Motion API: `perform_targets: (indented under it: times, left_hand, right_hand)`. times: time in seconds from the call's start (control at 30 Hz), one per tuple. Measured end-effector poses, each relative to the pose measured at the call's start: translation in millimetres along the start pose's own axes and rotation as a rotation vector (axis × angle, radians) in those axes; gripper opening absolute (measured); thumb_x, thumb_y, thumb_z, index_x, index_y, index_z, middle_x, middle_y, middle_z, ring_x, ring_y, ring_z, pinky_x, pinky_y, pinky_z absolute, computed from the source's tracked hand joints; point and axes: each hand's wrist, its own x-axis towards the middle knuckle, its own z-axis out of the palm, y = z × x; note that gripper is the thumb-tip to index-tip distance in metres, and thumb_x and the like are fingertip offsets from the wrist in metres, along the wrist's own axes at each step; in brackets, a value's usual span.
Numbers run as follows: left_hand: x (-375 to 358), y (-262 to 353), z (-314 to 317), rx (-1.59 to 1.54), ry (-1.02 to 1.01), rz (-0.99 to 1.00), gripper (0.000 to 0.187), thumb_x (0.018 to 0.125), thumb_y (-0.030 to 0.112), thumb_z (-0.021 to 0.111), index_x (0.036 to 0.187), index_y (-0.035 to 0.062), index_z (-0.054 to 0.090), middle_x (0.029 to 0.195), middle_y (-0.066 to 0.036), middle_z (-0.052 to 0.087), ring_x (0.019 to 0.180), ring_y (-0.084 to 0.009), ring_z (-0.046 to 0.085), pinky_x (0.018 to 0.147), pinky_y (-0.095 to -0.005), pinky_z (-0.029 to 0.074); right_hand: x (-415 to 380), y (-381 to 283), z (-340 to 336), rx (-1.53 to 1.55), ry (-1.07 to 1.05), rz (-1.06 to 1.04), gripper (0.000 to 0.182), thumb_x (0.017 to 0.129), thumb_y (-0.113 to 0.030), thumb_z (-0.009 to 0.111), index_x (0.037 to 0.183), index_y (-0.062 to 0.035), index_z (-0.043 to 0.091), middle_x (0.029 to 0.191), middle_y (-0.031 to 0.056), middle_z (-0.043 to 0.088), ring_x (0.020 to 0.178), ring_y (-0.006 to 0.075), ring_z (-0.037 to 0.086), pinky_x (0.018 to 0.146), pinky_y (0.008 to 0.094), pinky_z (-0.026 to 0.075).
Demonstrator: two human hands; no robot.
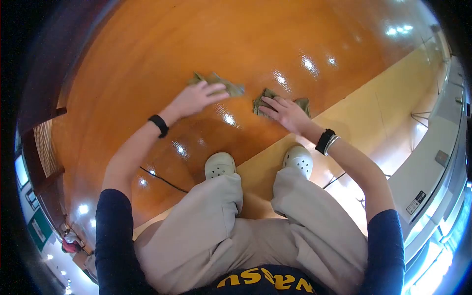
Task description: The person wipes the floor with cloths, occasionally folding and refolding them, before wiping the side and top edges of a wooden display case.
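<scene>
My left hand (pixel 195 100) lies over a crumpled olive-green cloth (pixel 214 79) on the glossy orange-brown floor. Its fingers are stretched out to the right across the cloth and slightly blurred; the cloth's edges show above and to the right of them. To the right, a second olive-green cloth (pixel 264 95) sits under my right hand (pixel 286 113). The fingers there are spread and pressed flat on the fabric, and a fold of it sticks out on the far right side. The palms hide the middle of both cloths.
Between my pale clogs (pixel 220 166) and the cloths runs the border of the orange floor (pixel 162 54) with a yellowish strip (pixel 366 110). A dark cable (pixel 164 179) lies left of my feet. A white appliance-like unit (pixel 427 164) stands at right; dark wooden furniture (pixel 46 142) is at left.
</scene>
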Motion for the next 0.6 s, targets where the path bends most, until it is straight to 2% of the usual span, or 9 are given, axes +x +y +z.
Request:
perform_targets:
  times: [0.1,0.13,0.2,0.27,0.33,0.37,0.4,0.5,0.6]
  left_hand:
    - [-26.6,-41.6,-3.0,0.063,0.086,-0.316,0.061,0.075,-0.002,0.05,0.13,0.0239,0.042,0.131,0.0,0.04,0.099,-0.0275,0.05,0.081,-0.0367,0.05]
    - [-38.9,-52.7,-3.1,0.063,0.09,-0.331,0.061,0.075,-0.002,0.05,0.13,0.0239,0.042,0.131,0.0,0.04,0.099,-0.0275,0.05,0.081,-0.0367,0.05]
    - [-64.7,-74.2,-3.1,0.011,0.176,-0.654,0.061,0.077,0.0,0.05,0.132,0.0231,0.037,0.134,-0.003,0.037,0.107,-0.0308,0.048,0.086,-0.0409,0.048]
    - [-98.0,-93.0,10.1,0.012,0.235,-0.809,0.061,0.077,0.003,0.052,0.132,0.0209,0.036,0.134,-0.006,0.036,0.108,-0.0327,0.047,0.086,-0.041,0.048]
    - [-125.5,-106.7,22.8,0.011,0.289,-0.96,0.061,0.076,0.006,0.053,0.133,0.0187,0.034,0.134,-0.008,0.035,0.109,-0.0347,0.047,0.086,-0.041,0.048]
    - [-138.0,-110.4,28.9,-0.05,0.251,-1.16,0.061,0.078,0.009,0.053,0.134,0.0189,0.03,0.135,-0.011,0.031,0.109,-0.0353,0.048,0.086,-0.0424,0.047]
    - [-143.8,-107.0,30.5,-0.117,0.205,-1.357,0.062,0.081,0.012,0.053,0.136,0.0191,0.026,0.137,-0.013,0.027,0.108,-0.0359,0.049,0.085,-0.0438,0.046]
    - [-155.1,-96.1,34.7,-0.161,0.233,-1.385,0.061,0.082,0.015,0.052,0.136,0.0168,0.025,0.136,-0.016,0.025,0.103,-0.0381,0.052,0.082,-0.044,0.047]
    - [-158.6,-86.1,49.4,-0.073,0.294,-1.327,0.06,0.082,0.015,0.052,0.135,0.0165,0.026,0.135,-0.018,0.026,0.1,-0.0398,0.053,0.08,-0.0449,0.048]
  right_hand:
    - [10.2,28.8,-12.9,-0.073,-0.05,-0.031,0.048,0.077,-0.01,0.05,0.125,-0.0128,0.046,0.13,0.0094,0.044,0.108,0.0248,0.049,0.09,0.0329,0.044]
    - [11.6,42.7,-12.3,-0.074,-0.052,-0.047,0.048,0.077,-0.01,0.05,0.125,-0.0128,0.046,0.13,0.0094,0.044,0.108,0.0248,0.049,0.09,0.0329,0.044]
    - [13.6,77.7,-13.3,-0.201,-0.021,0.233,0.048,0.078,-0.007,0.049,0.125,-0.014,0.046,0.13,0.0082,0.044,0.11,0.0261,0.048,0.092,0.0335,0.043]
    - [14.9,114.8,-18.8,-0.316,0.122,0.402,0.049,0.078,-0.004,0.047,0.126,-0.0141,0.045,0.13,0.0088,0.044,0.113,0.0286,0.047,0.093,0.0355,0.043]
    - [13.4,147.1,-20.7,-0.239,0.18,0.713,0.052,0.075,-0.004,0.05,0.126,-0.0125,0.045,0.129,0.0129,0.044,0.115,0.0339,0.044,0.096,0.0401,0.04]
    - [14.9,160.0,-18.2,-0.232,0.201,0.842,0.052,0.074,-0.006,0.052,0.126,-0.012,0.045,0.129,0.0142,0.044,0.115,0.0351,0.043,0.096,0.0411,0.039]
    - [21.5,165.6,-14.8,-0.231,0.194,0.834,0.052,0.074,-0.006,0.052,0.126,-0.012,0.045,0.129,0.0142,0.044,0.115,0.0351,0.043,0.096,0.0411,0.039]
    - [40.0,168.8,-5.7,-0.291,0.206,0.901,0.052,0.075,-0.007,0.053,0.126,-0.0112,0.045,0.13,0.0155,0.043,0.116,0.0356,0.042,0.097,0.0418,0.037]
    - [80.7,102.3,6.4,-0.219,0.109,0.506,0.048,0.078,-0.008,0.05,0.125,-0.0103,0.046,0.131,0.0149,0.042,0.115,0.0333,0.043,0.097,0.0407,0.037]
